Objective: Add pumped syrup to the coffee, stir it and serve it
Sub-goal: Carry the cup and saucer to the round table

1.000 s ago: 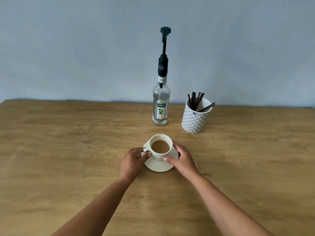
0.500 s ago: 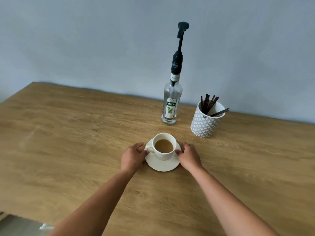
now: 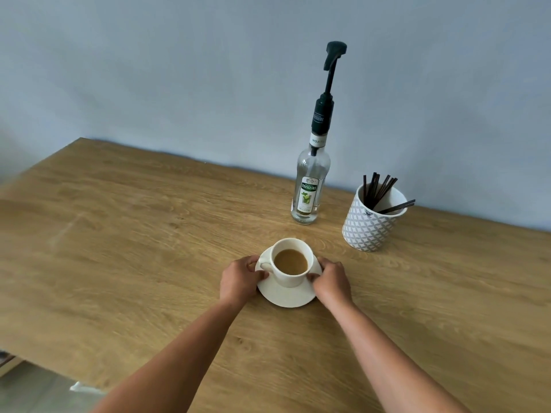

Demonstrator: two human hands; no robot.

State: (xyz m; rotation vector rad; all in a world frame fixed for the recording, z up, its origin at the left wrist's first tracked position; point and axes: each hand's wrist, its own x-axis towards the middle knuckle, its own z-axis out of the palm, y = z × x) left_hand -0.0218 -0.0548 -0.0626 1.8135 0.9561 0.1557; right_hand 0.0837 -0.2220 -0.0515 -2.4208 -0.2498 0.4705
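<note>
A white cup (image 3: 293, 280) of light brown coffee sits on a white saucer (image 3: 283, 295) in the middle of the wooden table (image 3: 134, 248). My left hand (image 3: 240, 278) grips the saucer's left rim, just by the cup handle. My right hand (image 3: 331, 281) grips the saucer's right rim. Behind the cup stands a clear syrup bottle (image 3: 310, 186) with a tall black pump (image 3: 331, 73) on top. To its right a patterned white holder (image 3: 371, 222) carries several dark stirrers (image 3: 377, 190).
A plain pale wall runs right behind the table's far edge. The table's left end and a strip of floor (image 3: 35, 389) show at the lower left.
The view has swung to the left and tilted, so the table now runs diagonally. Both hands have slid from the cup's sides down to the saucer's rim.
</note>
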